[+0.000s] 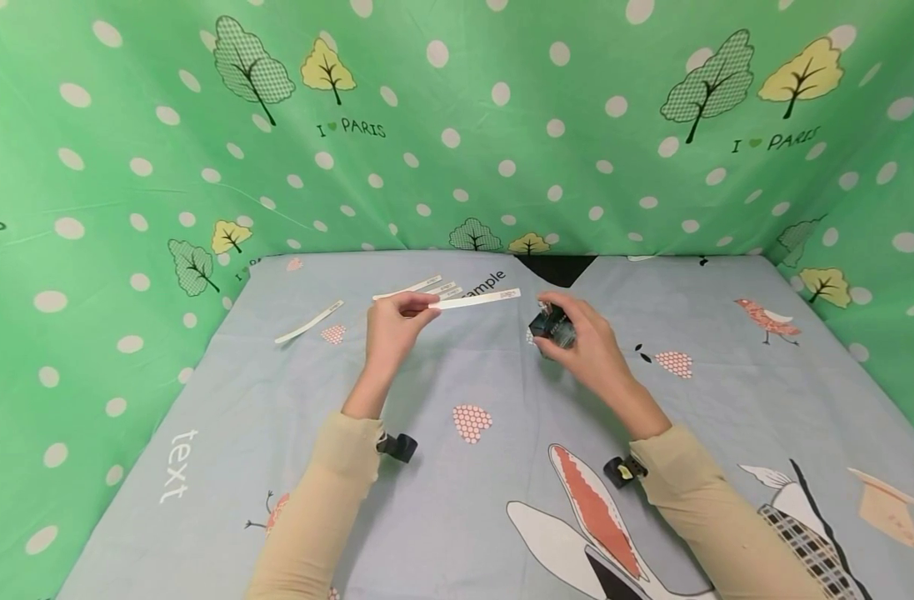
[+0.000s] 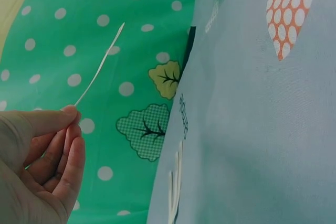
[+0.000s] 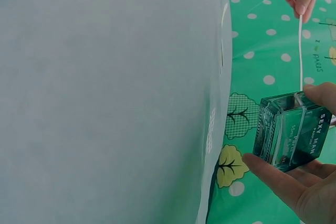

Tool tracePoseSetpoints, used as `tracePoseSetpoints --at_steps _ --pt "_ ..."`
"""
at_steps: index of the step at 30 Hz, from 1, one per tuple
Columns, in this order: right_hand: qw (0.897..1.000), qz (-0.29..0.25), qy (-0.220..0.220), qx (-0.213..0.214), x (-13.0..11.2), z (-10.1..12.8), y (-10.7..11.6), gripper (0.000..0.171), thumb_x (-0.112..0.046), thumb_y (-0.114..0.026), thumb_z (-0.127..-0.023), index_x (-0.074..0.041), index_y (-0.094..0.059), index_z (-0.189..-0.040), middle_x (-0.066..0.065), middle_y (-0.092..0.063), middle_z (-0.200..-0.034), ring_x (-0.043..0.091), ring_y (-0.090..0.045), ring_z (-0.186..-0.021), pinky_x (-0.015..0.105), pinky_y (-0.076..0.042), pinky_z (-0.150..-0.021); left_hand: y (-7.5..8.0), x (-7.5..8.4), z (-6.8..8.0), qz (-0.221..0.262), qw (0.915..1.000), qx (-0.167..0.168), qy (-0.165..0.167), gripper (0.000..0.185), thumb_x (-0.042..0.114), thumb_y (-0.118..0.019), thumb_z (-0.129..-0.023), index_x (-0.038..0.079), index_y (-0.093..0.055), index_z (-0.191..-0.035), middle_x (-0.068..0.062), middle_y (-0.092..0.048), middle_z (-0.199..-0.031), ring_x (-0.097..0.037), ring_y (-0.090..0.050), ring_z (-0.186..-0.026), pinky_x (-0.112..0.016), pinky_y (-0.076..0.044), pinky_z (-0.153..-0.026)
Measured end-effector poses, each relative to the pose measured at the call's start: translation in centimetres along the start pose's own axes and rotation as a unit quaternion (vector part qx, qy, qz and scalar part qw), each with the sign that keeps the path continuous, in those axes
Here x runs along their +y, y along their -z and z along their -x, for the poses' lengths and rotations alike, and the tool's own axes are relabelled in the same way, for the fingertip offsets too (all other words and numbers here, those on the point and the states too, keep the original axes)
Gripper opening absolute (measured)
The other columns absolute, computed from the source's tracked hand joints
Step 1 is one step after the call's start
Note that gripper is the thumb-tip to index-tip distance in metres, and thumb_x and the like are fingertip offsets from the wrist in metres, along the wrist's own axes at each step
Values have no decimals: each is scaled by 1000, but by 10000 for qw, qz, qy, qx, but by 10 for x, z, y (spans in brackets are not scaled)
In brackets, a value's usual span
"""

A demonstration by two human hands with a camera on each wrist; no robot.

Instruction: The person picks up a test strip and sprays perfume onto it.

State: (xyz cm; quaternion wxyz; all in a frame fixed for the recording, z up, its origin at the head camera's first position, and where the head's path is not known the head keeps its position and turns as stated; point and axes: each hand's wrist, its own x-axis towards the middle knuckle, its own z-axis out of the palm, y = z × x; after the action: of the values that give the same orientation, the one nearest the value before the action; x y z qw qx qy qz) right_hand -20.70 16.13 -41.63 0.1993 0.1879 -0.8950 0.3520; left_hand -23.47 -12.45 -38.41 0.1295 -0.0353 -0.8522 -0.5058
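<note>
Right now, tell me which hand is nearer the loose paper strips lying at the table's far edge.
Left. The left hand pinches one strip just in front of the loose paper strips; the right hand, holding the perfume bottle, sits farther off to their right.

left hand [image 1: 392,327] left of right hand [image 1: 582,340] | strip [image 1: 475,300] between them | spare strips [image 1: 419,288] far, behind | bottle [image 1: 552,327] in right hand

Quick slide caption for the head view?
Left hand pinches a paper strip toward the perfume bottle held in the right hand.
</note>
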Motion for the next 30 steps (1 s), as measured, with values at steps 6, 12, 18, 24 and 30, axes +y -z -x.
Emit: tracePoseSetpoints --at_steps 6,12,18,24,30 --pt "10000 -24 -18 -14 -1 0 0 59 -21 -81 -84 -22 -54 -137 14 -61 -131 35 -61 -118 55 -54 -93 0 1 1 34 10000 -17 8 17 13 -80 -85 7 -79 -101 -14 -77 -96 -25 -74 -88 -32 -61 -81" --pt "10000 -37 -28 -31 -2 0 0 59 -21 -81 -84 -22 -54 -138 14 -61 -133 35 -60 -119 56 -54 -94 0 4 2 55 10000 -11 3 17 12 -79 -85 7 -79 -101 -14 -77 -97 -25 -73 -88 -31 -61 -80" --pt "10000 -62 -51 -49 -3 0 -1 59 -21 -81 -84 -22 -54 -138 14 -61 -132 35 -60 -118 55 -54 -94 -2 6 3 58 10000 -20 -47 17 12 -79 -85 6 -79 -101 -15 -77 -96 -25 -74 -88 -33 -61 -82" --pt "10000 -69 -3 -3 -3 0 -2 60 -21 -82 -83 -21 -55 -137 15 -61 -130 36 -61 -117 55 -55 -93 -4 6 3 29 10000 -18 -63 17 12 -79 -85 6 -79 -101 -14 -77 -96 -25 -73 -88 -32 -61 -82" --pt "9999 -41 68 103 -3 0 -2 59 -19 -84 -81 -20 -58 -134 15 -63 -127 36 -62 -116 54 -56 -93 -5 6 4 71 10000 -25 -41 16 13 -79 -85 7 -79 -100 -14 -77 -96 -24 -73 -88 -33 -61 -81"
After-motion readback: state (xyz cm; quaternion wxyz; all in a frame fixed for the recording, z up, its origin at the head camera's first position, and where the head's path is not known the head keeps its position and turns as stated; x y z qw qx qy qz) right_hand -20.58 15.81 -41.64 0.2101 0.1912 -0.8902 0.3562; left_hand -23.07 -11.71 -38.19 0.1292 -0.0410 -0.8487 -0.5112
